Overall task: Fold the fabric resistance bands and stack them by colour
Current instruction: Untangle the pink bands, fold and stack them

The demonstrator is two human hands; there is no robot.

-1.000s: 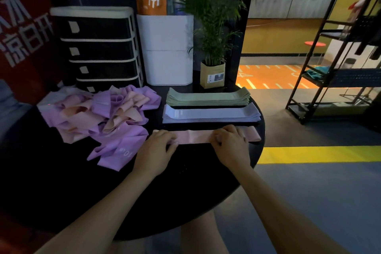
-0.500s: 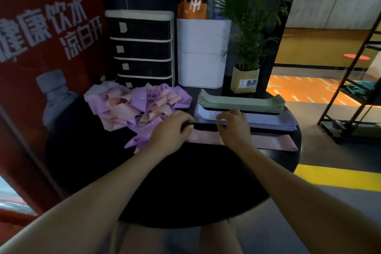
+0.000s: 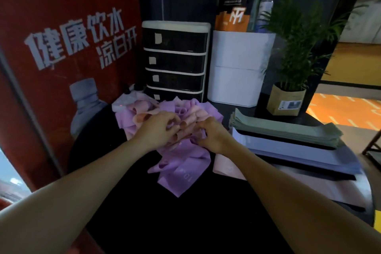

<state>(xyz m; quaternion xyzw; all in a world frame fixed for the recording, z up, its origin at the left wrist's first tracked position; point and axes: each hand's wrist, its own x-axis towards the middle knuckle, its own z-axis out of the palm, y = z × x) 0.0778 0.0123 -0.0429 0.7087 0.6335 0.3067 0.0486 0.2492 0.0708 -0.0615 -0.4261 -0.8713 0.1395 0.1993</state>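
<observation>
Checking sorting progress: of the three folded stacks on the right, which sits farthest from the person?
The green stack: it lies at the back beside the potted plant, behind the lavender stack, with the pink stack nearest.

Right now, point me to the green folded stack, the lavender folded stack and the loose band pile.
green folded stack [image 3: 288,130], head view, top band near the middle.
lavender folded stack [image 3: 299,151], head view, top surface.
loose band pile [image 3: 181,169], head view, purple band hanging at the front.
</observation>
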